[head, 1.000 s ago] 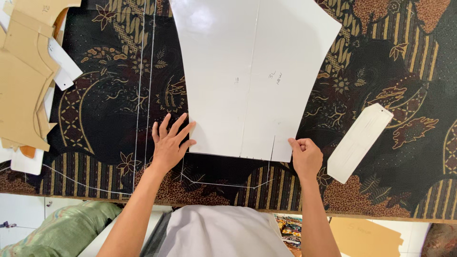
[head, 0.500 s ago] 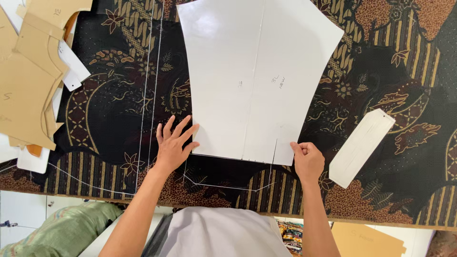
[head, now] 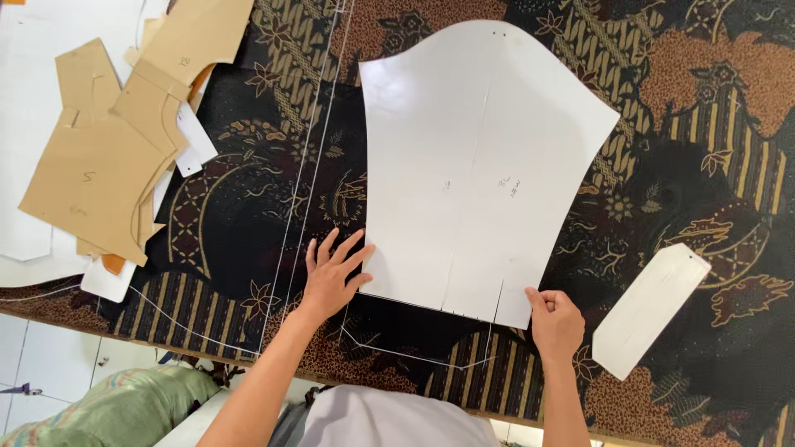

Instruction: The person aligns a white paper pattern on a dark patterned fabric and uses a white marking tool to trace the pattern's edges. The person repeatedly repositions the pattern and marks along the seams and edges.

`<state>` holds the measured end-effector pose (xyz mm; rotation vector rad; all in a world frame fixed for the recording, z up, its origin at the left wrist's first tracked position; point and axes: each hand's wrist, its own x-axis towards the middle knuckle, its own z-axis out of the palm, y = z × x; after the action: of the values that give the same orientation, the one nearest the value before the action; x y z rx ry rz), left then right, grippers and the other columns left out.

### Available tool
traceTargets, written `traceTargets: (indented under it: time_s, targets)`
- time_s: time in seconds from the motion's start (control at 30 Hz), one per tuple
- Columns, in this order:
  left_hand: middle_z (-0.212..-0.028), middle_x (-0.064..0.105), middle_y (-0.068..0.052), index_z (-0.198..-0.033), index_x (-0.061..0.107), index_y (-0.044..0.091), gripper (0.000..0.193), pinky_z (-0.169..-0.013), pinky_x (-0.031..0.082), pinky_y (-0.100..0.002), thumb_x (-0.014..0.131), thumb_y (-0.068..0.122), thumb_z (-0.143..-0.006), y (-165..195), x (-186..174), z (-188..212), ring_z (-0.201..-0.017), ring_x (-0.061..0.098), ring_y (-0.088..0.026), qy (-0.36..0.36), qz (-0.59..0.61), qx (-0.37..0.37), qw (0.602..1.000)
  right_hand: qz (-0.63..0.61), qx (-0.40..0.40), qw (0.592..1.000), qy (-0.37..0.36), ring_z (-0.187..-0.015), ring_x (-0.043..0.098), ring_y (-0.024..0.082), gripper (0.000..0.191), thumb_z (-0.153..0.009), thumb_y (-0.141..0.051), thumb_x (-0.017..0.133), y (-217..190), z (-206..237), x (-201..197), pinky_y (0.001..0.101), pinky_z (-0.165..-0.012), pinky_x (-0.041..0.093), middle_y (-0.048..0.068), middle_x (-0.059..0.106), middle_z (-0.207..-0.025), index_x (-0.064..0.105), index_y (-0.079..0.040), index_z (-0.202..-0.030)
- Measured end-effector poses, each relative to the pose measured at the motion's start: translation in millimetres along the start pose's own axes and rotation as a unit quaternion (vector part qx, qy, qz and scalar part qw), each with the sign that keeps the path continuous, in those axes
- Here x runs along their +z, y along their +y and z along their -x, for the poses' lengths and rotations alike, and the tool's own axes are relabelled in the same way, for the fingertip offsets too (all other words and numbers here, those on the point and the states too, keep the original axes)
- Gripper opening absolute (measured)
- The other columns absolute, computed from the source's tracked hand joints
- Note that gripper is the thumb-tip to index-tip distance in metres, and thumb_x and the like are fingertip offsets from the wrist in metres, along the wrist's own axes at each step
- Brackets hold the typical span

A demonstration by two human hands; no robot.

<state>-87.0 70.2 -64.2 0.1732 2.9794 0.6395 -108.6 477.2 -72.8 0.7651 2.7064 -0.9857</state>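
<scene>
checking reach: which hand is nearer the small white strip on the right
Right. The right hand lies just left of the small white strip; the left hand is far across the large white pattern.

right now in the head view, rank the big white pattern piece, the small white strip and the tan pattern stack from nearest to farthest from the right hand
1. Big white pattern piece: touching the right hand at its lower corner.
2. Small white strip: just to the right, on the dark patterned fabric.
3. Tan pattern stack: far left, beyond the left hand.

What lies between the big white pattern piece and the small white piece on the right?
Only bare patterned fabric lies between the big white pattern piece and the small white piece, in the head view.
</scene>
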Motion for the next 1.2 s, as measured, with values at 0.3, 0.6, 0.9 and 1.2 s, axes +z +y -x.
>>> traceTargets:
  time_s: [0.3, 0.6, 0.9, 1.2]
  targets:
    - [-0.159, 0.038, 0.005, -0.143, 0.056, 0.034, 0.053, -0.121, 0.007, -0.060, 0.064, 0.050, -0.093, 3.8, -5.5, -1.8, -0.151, 0.020, -0.031, -0.006, -0.007, -0.009, 1.000, 0.021, 0.017, 1.000, 0.002, -0.064, 0.064, 0.018, 0.037, -0.090, -0.046, 0.076, -8.0, 1.9, -3.0, 0.0367, -0.062, 0.050, 0.002, 0.069, -0.071, 0.076, -0.009, -0.093]
    - [-0.156, 0.042, -0.003, -0.140, 0.059, 0.022, 0.043, -0.122, 0.017, -0.056, 0.059, 0.041, -0.101, 31.1, 7.1, -1.8, -0.149, 0.029, -0.032, 0.040, -0.036, 0.058, 0.997, -0.035, -0.055, 0.997, 0.043, -0.071, 0.059, 0.023, 0.032, -0.097, -0.029, 0.075, 8.8, 17.2, -8.0, 0.0380, -0.067, 0.051, 0.012, 0.063, -0.084, 0.065, -0.003, -0.113]
    - [-0.164, 0.037, 0.002, -0.152, 0.050, 0.029, 0.050, -0.127, 0.004, -0.057, 0.047, 0.049, -0.106, 107.3, 60.8, -37.4, -0.157, 0.018, -0.026, 0.010, -0.052, 0.220, 0.974, -0.199, -0.011, 0.979, -0.038, -0.087, 0.071, 0.016, 0.027, -0.101, -0.006, 0.062, 45.9, 59.8, -28.0, 0.0292, -0.072, 0.058, 0.010, 0.073, -0.105, 0.062, 0.000, -0.127]
    - [-0.169, 0.031, 0.004, -0.159, 0.044, 0.033, 0.054, -0.128, 0.006, -0.058, 0.044, 0.053, -0.108, 105.1, 82.6, -35.0, -0.158, 0.016, -0.026, 0.014, -0.071, 0.221, 0.973, -0.146, -0.076, 0.986, 0.007, -0.085, 0.075, 0.013, 0.014, -0.100, -0.005, 0.064, 58.3, 102.2, -34.4, 0.0248, -0.074, 0.058, 0.011, 0.070, -0.101, 0.071, 0.003, -0.109]
